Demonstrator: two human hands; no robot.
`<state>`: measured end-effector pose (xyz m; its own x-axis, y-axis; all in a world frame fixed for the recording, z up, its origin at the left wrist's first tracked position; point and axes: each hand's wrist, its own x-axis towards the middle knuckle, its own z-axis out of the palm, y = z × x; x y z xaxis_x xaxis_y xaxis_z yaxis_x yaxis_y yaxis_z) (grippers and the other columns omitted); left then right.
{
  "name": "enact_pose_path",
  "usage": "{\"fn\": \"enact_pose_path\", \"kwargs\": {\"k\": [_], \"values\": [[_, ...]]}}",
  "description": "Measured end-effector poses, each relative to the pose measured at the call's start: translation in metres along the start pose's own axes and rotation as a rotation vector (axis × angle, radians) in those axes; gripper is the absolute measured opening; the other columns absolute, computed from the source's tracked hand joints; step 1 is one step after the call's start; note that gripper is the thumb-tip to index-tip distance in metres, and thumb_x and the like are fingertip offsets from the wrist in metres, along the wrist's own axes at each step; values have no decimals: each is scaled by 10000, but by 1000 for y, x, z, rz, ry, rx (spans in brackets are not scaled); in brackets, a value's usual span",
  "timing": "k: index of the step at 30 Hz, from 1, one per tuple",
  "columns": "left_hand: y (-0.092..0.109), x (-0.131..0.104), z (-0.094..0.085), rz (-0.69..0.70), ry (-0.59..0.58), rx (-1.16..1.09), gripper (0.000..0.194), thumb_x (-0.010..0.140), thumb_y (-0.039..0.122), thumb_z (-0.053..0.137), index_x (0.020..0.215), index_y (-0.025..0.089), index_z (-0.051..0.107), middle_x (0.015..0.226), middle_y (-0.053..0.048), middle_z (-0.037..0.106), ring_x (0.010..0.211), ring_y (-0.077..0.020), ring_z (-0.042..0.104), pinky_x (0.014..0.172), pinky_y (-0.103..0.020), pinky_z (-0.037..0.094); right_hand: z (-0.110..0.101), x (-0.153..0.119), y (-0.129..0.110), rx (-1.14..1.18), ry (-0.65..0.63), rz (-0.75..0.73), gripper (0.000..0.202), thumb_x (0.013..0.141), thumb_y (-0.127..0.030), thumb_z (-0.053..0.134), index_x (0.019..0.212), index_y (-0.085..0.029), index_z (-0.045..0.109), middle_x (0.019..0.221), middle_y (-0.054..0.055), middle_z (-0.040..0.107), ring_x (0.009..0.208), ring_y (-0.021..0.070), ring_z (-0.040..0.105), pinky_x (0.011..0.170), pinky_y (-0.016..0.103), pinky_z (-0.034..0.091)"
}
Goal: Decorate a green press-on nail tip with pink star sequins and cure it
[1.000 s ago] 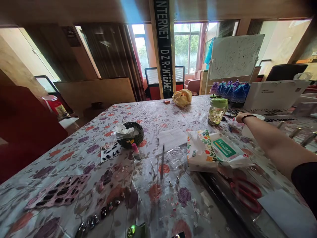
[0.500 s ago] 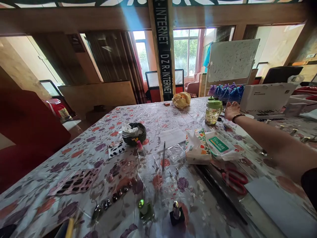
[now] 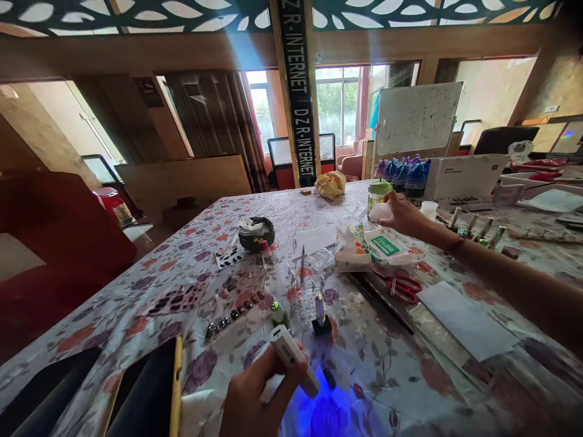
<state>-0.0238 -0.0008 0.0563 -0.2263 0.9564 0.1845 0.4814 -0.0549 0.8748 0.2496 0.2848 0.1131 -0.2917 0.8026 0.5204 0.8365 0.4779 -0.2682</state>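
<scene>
My left hand (image 3: pixel 255 391) grips a small white handheld UV lamp (image 3: pixel 291 358), which throws blue-violet light onto the tablecloth. A small dark false nail (image 3: pixel 328 377) lies in that glow. Just beyond the lamp stand a metallic piece on a black base (image 3: pixel 321 325) and a green bottle (image 3: pixel 279 314). Reaching forward on the right, my right hand (image 3: pixel 403 213) has its fingers closed around a white, roundish object (image 3: pixel 381 212) whose kind is unclear. The green-lidded jar (image 3: pixel 378 193) is right behind that hand, and a white cup (image 3: pixel 429 210) sits beside it.
Several dark false nails (image 3: pixel 234 314) lie left of centre near a black basket (image 3: pixel 256 235). Phones (image 3: pixel 141 388) rest front left. A tissue pack (image 3: pixel 353 249), red scissors (image 3: pixel 403 286) and white sheets (image 3: pixel 467 318) are to the right. Small bottles (image 3: pixel 485 227) stand under my right forearm.
My left hand has come into view with the glowing lamp. My right hand has moved left, in front of the jar, and now holds the white object. The view has tilted and shifted.
</scene>
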Motion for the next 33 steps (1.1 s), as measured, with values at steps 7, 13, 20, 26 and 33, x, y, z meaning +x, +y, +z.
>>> {"fn": "enact_pose_path", "kwargs": {"k": [7,13,20,26,33], "values": [[2,-10,10,4,32,-89,201,780,380,574,850,207,645,759,-2,690,765,-173,647,685,-247,502,19,-99,-52,330,146,-244,563,738,-358,651,1154,-286,277,1180,81,472,1060,236,530,863,412,500],[0,-11,3,104,-79,18,198,780,393,572,795,211,649,741,1,698,730,-172,655,641,-235,500,29,-127,-63,614,299,-417,557,702,-238,702,1107,-324,330,1193,71,472,1127,246,492,895,465,480],[-3,-13,9,96,-9,37,195,758,411,590,784,234,668,733,9,700,726,-176,655,669,-250,515,36,-137,-58,578,372,-534,634,687,-149,706,1149,-348,319,1172,73,496,1099,244,510,839,465,510],[0,-13,11,118,67,28,195,746,414,601,783,232,659,799,4,703,778,-185,653,687,-252,514,45,-147,-57,577,360,-566,630,678,-152,719,1142,-328,330,1178,83,504,1105,241,514,856,466,501],[5,-12,8,49,-40,63,264,794,430,535,676,200,587,680,8,670,722,-176,654,647,-247,508,51,-148,-60,568,362,-649,629,661,-136,730,1142,-282,351,1175,101,525,1101,242,526,837,430,510]]}}
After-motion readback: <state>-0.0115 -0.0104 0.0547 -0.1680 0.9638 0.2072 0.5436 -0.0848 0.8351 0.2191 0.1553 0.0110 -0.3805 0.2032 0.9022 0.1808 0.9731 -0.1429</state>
